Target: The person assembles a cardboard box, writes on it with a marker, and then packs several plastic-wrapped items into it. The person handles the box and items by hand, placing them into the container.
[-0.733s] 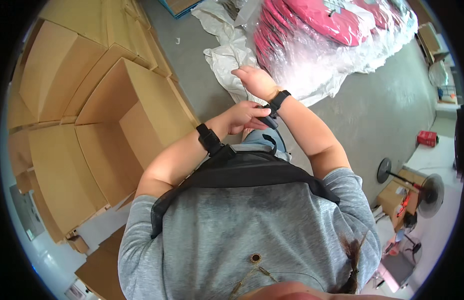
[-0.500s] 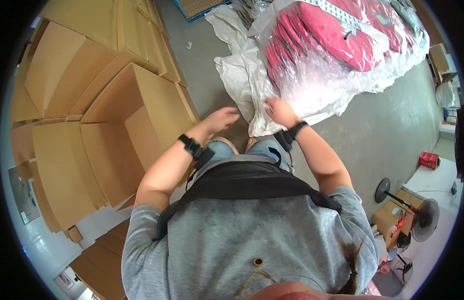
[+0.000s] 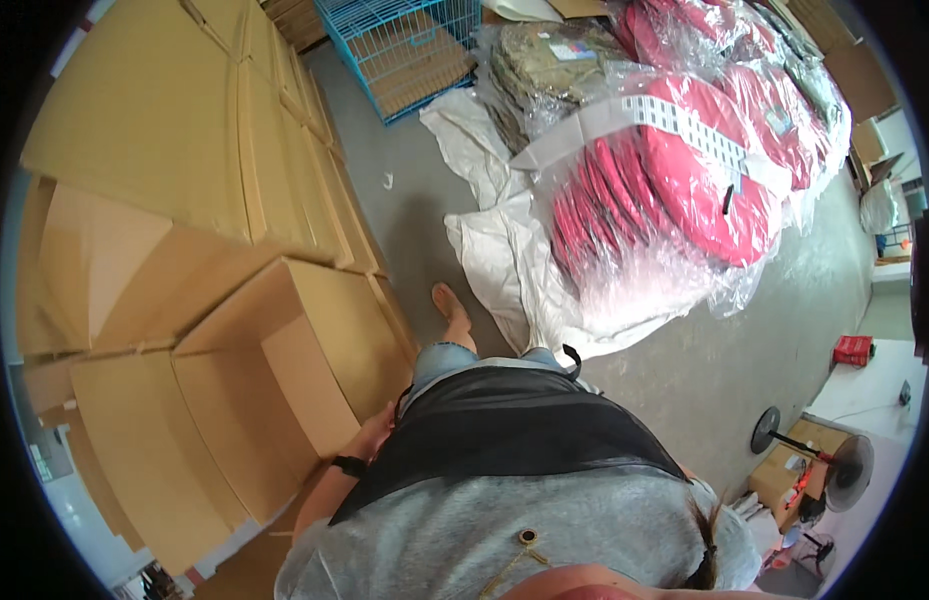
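Note:
My left hand hangs low by my left hip, between the black cloth at my waist and an open cardboard box. Its fingers are mostly hidden, so whether it touches the box or the cloth is unclear. My right hand is out of sight behind my body. In front of me a white plastic sheet lies on the floor. On it rest round pink fabric pieces, stacked in clear plastic bags. A long white printed strip lies across them.
Large cardboard boxes stand in a row along the left. A blue wire cage is at the far side, near a bagged olive-green bundle. At right are a standing fan, a carton and a red package. Grey floor lies between.
Both hands were raised in front of me; the left has dropped to my side and the right has left the view. My left foot now shows ahead, and the view has shifted forward.

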A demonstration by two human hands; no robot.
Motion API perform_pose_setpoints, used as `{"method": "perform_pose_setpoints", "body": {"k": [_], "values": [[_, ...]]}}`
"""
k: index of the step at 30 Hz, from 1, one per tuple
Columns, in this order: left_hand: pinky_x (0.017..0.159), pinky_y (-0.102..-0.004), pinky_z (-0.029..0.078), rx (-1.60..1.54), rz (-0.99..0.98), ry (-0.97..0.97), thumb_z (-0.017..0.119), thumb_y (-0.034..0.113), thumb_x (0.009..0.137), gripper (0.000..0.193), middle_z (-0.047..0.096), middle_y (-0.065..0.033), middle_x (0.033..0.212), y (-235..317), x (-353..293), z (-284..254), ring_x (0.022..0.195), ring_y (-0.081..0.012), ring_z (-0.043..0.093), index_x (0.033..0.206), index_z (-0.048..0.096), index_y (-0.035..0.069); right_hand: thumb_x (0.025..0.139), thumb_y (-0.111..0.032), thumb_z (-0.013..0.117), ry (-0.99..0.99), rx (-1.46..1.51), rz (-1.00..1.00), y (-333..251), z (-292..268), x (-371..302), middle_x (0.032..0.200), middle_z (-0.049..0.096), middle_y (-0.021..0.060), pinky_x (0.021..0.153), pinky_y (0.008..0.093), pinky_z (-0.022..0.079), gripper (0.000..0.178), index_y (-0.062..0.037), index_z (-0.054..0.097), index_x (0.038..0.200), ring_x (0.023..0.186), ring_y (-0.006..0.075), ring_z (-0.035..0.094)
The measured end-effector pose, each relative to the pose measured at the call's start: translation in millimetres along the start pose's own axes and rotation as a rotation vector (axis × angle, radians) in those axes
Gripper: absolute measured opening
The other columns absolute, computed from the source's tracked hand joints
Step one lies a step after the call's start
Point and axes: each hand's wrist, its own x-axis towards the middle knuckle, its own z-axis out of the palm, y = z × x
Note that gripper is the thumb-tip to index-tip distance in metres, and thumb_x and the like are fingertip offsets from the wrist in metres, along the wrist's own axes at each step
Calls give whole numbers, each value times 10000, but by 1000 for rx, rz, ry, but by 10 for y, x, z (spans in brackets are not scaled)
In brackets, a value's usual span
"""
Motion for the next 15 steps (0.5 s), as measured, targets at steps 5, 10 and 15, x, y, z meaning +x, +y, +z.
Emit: {"method": "perform_pose_setpoints", "body": {"k": [5, 10, 15], "values": [[578, -280, 356, -269, 107, -215, 401, 421, 871, 332, 424, 19, 715, 226, 962, -904, 681, -103, 387, 893, 510, 109, 613, -199, 617, 61, 214, 32, -1023, -493, 542, 906, 610, 144, 734, 326, 449, 364, -57, 591, 948, 878, 258, 578], [727, -398, 427, 117, 53, -92, 418, 392, 870, 439, 487, -26, 1058, 1317, 883, -1144, 926, -172, 481, 1197, 415, 99, 580, -189, 649, 260, -149, -171, -1892, -1036, 906, 896, 619, 100, 713, 304, 461, 426, -57, 581, 980, 805, 216, 597], [794, -492, 398, 71, 57, -105, 441, 395, 854, 510, 384, -40, 1243, 1729, 1321, -1441, 1083, -233, 431, 1287, 316, 157, 663, -206, 598, 434, -80, -5, -1939, -1423, 1220, 826, 621, 108, 677, 310, 467, 314, -74, 590, 948, 718, 215, 587]]}}
